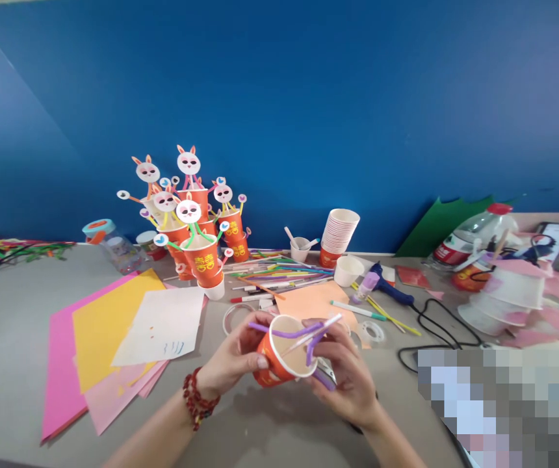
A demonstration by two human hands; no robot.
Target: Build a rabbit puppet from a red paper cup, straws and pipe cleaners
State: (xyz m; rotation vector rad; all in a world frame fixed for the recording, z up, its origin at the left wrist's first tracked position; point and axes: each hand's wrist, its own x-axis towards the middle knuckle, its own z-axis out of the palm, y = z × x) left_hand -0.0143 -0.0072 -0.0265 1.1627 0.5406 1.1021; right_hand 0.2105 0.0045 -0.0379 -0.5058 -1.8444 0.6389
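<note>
My left hand (235,354) is wrapped round a red paper cup (272,367), which is tilted with its mouth facing up and right. A purple pipe cleaner (286,334) crosses the cup's mouth and bends over the right rim. A thin white stick (325,323) slants out of the cup. At that right rim, my right hand (345,377) has its fingers closed on the purple pipe cleaner. Under these fingers shows a small shiny metal piece (327,372), mostly hidden, whose kind I cannot make out.
Finished red cups with rabbit faces (204,260) stand stacked at back left. Coloured paper sheets (89,325) lie left. Behind my hands are several pens, pipe cleaners, a cup stack (340,231) and a blue glue gun (391,286) with its black cable. A large bottle (474,234) stands right.
</note>
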